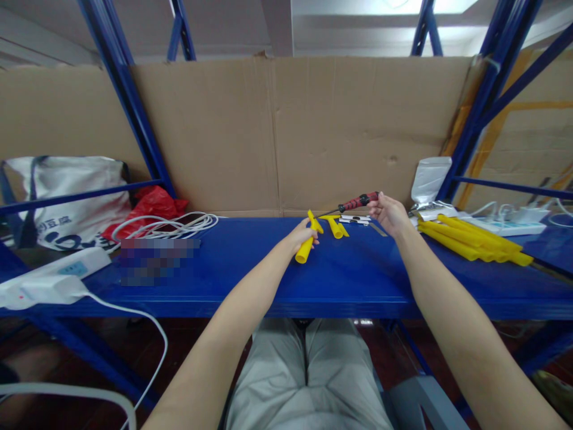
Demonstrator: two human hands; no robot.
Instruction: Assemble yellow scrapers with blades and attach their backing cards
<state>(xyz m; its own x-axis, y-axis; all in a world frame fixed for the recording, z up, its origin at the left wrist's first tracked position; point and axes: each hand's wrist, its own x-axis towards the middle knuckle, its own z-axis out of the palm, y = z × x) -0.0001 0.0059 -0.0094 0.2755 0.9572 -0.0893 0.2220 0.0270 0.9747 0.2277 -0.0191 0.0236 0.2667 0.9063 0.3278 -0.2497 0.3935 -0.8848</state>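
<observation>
My left hand (304, 237) is closed around a yellow T-shaped plastic handle (303, 252), its round hollow end toward me. In my right hand (388, 212), the fingers grip the end of a screwdriver (358, 202) with a red and black handle. The shaft points left, and its tip is at or near the head of the yellow handle; whether they touch I cannot tell. Just right of my left hand lies a second yellow T-shaped handle (335, 228) with a small yellow piece beside it. Behind the screwdriver are small white and black strips (354, 220), and a thin metal blade (378, 230) lies below my right hand.
Several yellow tubular handles (470, 239) are piled at the right, near a silver pouch (430, 179) and a white power strip (505, 226). At the left are coiled white cable (192, 224), a red plastic bag (154, 206), a cloth bag (76, 203) and another power strip (89, 263). Cardboard (215, 137) backs the blue table (250, 263).
</observation>
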